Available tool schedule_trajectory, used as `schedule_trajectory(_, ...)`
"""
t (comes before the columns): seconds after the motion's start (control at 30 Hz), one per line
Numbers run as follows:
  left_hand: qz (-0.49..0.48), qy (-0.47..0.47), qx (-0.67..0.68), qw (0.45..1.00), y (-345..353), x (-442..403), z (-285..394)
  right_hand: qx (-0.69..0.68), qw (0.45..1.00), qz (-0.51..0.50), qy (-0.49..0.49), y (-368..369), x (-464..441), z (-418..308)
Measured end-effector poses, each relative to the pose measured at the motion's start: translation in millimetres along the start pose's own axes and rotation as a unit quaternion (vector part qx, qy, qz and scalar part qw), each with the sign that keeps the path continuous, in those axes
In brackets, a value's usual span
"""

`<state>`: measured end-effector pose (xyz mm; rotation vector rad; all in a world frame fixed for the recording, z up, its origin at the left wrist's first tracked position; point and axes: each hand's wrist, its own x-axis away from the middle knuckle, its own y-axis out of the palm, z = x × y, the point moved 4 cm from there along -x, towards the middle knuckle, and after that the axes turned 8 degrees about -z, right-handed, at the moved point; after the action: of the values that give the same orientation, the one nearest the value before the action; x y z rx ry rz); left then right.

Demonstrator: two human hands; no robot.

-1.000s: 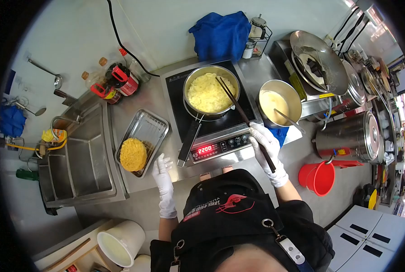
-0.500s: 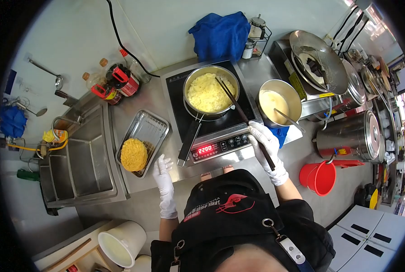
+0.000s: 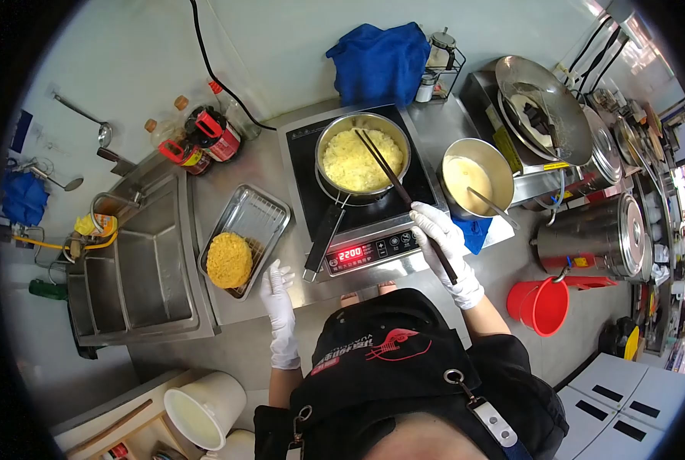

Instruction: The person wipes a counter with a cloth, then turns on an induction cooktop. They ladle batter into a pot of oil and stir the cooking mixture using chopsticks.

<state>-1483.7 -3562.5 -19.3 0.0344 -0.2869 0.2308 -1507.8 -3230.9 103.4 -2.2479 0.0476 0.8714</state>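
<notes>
My right hand (image 3: 442, 245), in a white glove, grips long dark chopsticks (image 3: 392, 178). Their tips reach over a pan of pale yellow food (image 3: 358, 159) on the induction cooker (image 3: 296, 153), whose display reads 2200. The pan's black handle (image 3: 326, 236) points toward me. My left hand (image 3: 279, 303), also gloved, is held near the counter edge with fingers apart and nothing in it. Beside it lies a metal tray (image 3: 270, 201) with a round golden patty (image 3: 229, 261) on a rack. To the pan's right stands a pot of creamy liquid (image 3: 465, 180) with a utensil in it.
A sink (image 3: 154, 272) is at the left, with sauce bottles (image 3: 216, 134) behind it. A blue cloth (image 3: 379, 63) hangs at the back. A wok (image 3: 565, 115) sits at the back right. A red bucket (image 3: 538, 307) and a steel drum (image 3: 588, 234) stand at the right.
The chopsticks and my right hand have shifted slightly left over the pan. The whole view has shifted a little. My left hand stays almost where it was.
</notes>
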Motion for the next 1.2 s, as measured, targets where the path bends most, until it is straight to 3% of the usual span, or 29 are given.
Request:
schedule_trajectory(0.57, 0.02, -0.002, -0.003, 1.0, -4.1, 0.0, -4.9, -0.009, 0.998, -0.055, -0.021, -0.3, -11.0, -1.9)
schedule_trajectory(0.9, 0.016, -0.007, 0.001, 1.0, -3.0, 0.8, -3.8, -0.022, 1.0, -0.014, -0.013, -18.6, -1.1, -7.3)
schedule_trajectory(1.2, -0.038, -0.011, 0.008, 0.999, 25.1, -2.8, 13.2, -0.141, 0.96, 0.16, 0.183, -51.5, 16.8, -1.3)
